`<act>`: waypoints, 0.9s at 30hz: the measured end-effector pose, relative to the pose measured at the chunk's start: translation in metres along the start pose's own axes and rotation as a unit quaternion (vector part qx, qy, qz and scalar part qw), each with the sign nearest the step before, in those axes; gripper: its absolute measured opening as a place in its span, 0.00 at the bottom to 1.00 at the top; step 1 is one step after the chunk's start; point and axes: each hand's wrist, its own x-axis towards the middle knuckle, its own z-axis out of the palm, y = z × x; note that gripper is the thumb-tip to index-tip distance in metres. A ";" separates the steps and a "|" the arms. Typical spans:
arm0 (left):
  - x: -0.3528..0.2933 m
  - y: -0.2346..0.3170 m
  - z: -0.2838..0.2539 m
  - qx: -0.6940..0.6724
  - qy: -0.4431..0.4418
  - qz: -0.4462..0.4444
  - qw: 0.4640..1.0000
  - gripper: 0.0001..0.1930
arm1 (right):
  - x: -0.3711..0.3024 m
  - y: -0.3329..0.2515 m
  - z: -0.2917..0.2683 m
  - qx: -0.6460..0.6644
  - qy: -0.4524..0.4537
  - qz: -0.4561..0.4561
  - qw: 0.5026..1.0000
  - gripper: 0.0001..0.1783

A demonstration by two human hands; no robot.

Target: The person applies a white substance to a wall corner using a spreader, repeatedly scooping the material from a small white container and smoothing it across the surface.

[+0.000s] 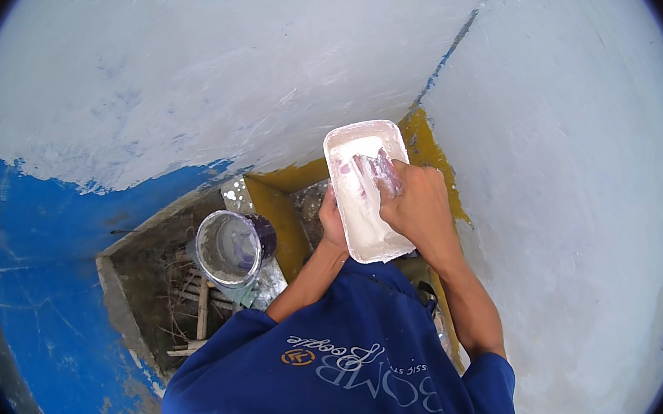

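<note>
From afar I see my left hand (pixel 333 219) gripping the tray (pixel 383 253) at its left edge, in front of the shirt (pixel 266 384), with the wall corner (pixel 431 145) beyond. My right hand (pixel 418 202) is clenched round a scraper (pixel 385 172), its smeared blade inside the tray, at white paste (pixel 363 146). Left of the left hand is a bucket (pixel 267 237), pale-coated inside

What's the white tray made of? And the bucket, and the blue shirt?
The tray looks like plastic: smooth walls, rounded corners, thin rim. The bucket is probably plastic too, with a dark, slightly shiny side, though painted metal is possible. The shirt seems soft, dull cloth, because it folds and drapes.
</note>
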 end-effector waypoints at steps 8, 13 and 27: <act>-0.002 -0.001 0.001 0.098 0.082 0.010 0.992 0.29 | -0.006 -0.001 0.007 -0.026 0.019 0.005 0.999 0.08; 0.002 0.001 0.015 0.107 0.077 0.014 0.991 0.27 | -0.001 0.005 0.004 -0.045 0.009 0.017 0.999 0.09; 0.000 0.004 0.009 0.082 0.045 0.006 0.996 0.29 | -0.004 -0.005 0.011 -0.006 -0.008 0.004 1.000 0.09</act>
